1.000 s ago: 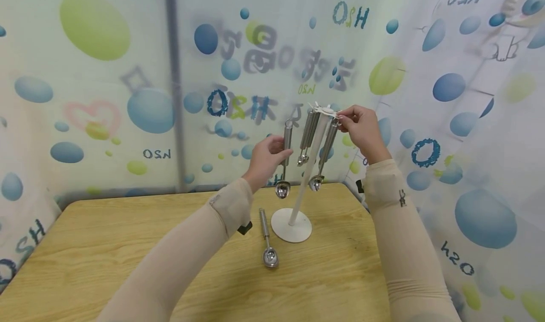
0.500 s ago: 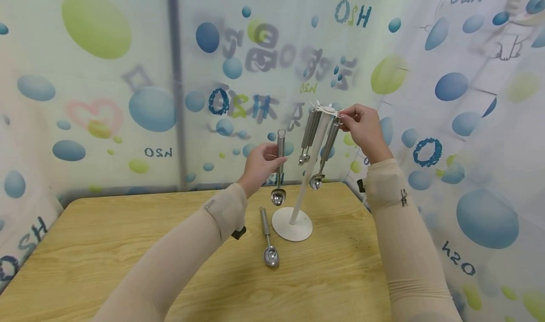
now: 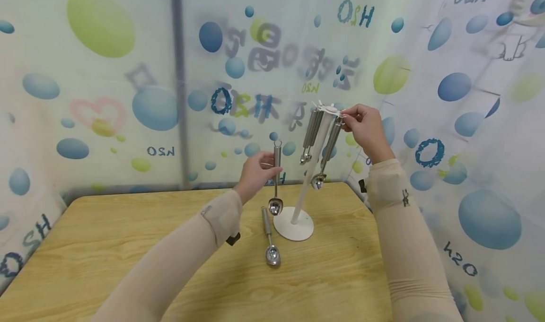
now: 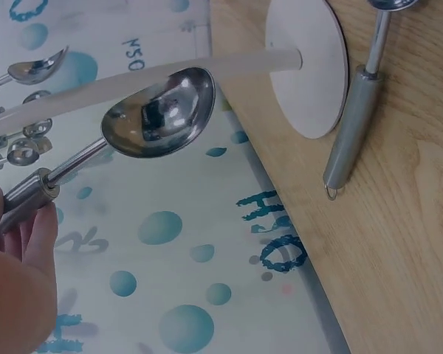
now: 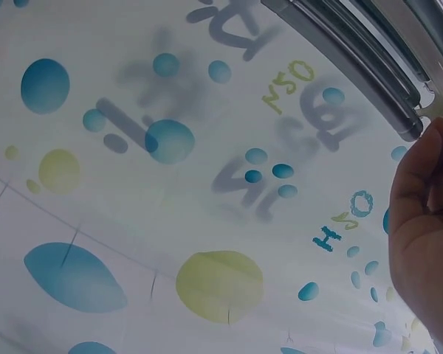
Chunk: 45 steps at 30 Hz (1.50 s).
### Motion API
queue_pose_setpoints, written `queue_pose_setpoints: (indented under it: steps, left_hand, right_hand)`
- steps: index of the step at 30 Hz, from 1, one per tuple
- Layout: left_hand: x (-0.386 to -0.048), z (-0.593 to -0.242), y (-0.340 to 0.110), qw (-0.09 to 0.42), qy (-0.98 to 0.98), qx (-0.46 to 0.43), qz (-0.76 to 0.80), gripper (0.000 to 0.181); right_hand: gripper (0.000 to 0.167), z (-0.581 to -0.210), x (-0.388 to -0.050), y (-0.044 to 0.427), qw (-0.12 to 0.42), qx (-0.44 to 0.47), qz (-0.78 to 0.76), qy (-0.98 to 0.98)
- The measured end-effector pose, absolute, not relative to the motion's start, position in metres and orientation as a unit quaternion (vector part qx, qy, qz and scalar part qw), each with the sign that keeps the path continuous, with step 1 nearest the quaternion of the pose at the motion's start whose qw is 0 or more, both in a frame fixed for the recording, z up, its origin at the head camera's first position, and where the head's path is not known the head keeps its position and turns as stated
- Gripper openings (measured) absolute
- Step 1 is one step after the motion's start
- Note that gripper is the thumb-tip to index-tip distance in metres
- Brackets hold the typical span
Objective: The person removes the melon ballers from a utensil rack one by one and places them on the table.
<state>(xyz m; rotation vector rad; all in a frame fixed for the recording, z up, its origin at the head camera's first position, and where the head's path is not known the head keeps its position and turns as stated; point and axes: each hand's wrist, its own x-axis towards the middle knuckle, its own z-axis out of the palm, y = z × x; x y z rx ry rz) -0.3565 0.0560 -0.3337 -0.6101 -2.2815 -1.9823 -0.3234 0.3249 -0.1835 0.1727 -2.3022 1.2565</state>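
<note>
My left hand point(image 3: 255, 174) holds a steel ice cream scoop point(image 4: 159, 122) by its handle, bowl down in the head view, just left of a white utensil stand point(image 3: 303, 194). At the top of the stand, my right hand point(image 3: 365, 130) pinches the rim of the hook wheel, beside a hanging scoop point(image 3: 330, 144). More steel-handled utensils point(image 3: 312, 130) hang on the left side of the wheel. Another ice cream scoop point(image 3: 272, 255) lies on the table in front of the stand's round base point(image 3: 304, 230). In the right wrist view, the fingertips are partly out of frame.
The wooden table point(image 3: 149, 246) carries the stand near its far right part. Behind and to the right hangs a curtain point(image 3: 204, 137) printed with blue and green dots, close to the table's edges.
My left hand has moved left and down, carrying the scoop away from the top of the stand. The right hand stays at the hook wheel.
</note>
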Motion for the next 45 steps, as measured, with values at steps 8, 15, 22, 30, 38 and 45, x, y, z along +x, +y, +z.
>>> queue_pose_setpoints:
  steps: [8, 15, 22, 30, 38, 45]
  left_hand:
    - [-0.356, -0.340, 0.049, 0.030, -0.748, -0.200, -0.632, 0.038]
    - [-0.358, -0.346, 0.044, 0.031, -0.751, -0.197, -0.630, 0.041]
    - [-0.358, -0.351, 0.040, 0.012, -0.741, -0.187, -0.645, 0.037]
    - [-0.358, -0.359, 0.038, -0.013, -0.733, -0.166, -0.659, 0.044]
    - [-0.359, -0.368, 0.034, -0.023, -0.733, -0.161, -0.661, 0.040]
    - [-0.358, -0.374, 0.029, -0.026, -0.724, -0.147, -0.674, 0.037]
  right_hand:
    - [0.018, -0.184, -0.323, 0.324, 0.256, 0.061, 0.458, -0.849]
    - [0.016, -0.185, -0.325, 0.325, 0.258, 0.062, 0.458, -0.848]
    - [0.017, -0.184, -0.325, 0.324, 0.256, 0.063, 0.460, -0.848]
    - [0.017, -0.185, -0.325, 0.326, 0.258, 0.061, 0.459, -0.848]
    - [0.016, -0.186, -0.326, 0.326, 0.263, 0.065, 0.462, -0.844]
    - [0.017, -0.185, -0.324, 0.326, 0.261, 0.063, 0.468, -0.842]
